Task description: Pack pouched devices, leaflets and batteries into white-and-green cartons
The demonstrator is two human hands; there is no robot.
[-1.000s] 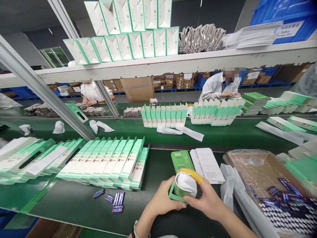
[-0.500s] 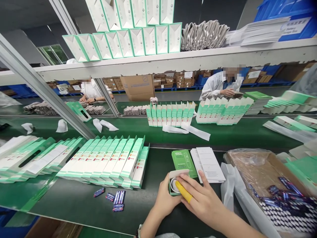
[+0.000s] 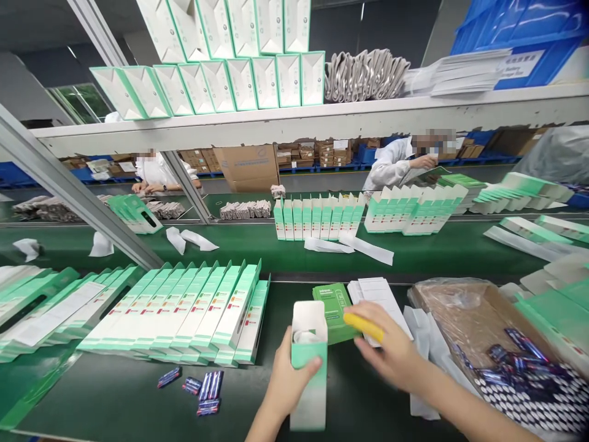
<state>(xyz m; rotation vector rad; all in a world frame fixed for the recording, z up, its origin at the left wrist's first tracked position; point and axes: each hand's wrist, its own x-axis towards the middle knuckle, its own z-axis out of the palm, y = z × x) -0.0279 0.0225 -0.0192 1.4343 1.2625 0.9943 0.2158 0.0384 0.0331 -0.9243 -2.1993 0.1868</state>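
Observation:
My left hand [image 3: 289, 374] is wrapped round a green and white box [image 3: 309, 393], whose top stands open with something white inside. My right hand [image 3: 391, 347], slightly blurred and with a yellow cover on one finger, is apart from the box. Its fingers are spread over the edges of the green booklets [image 3: 332, 307] and the white leaflets [image 3: 384, 298], and nothing shows in them. Several blue batteries [image 3: 211, 385] lie on the dark table to the left of the box.
Slanted green and white boxes [image 3: 184, 307] line the left. At the right, a plastic-lined carton [image 3: 451, 301] holds many batteries. A metal shelf [image 3: 257, 123] spans above; two people sit across the green belt [image 3: 248, 248].
The box now stands more upright, its front showing, in my left hand. My right hand has left the box top and moved right, towards the booklets and leaflets.

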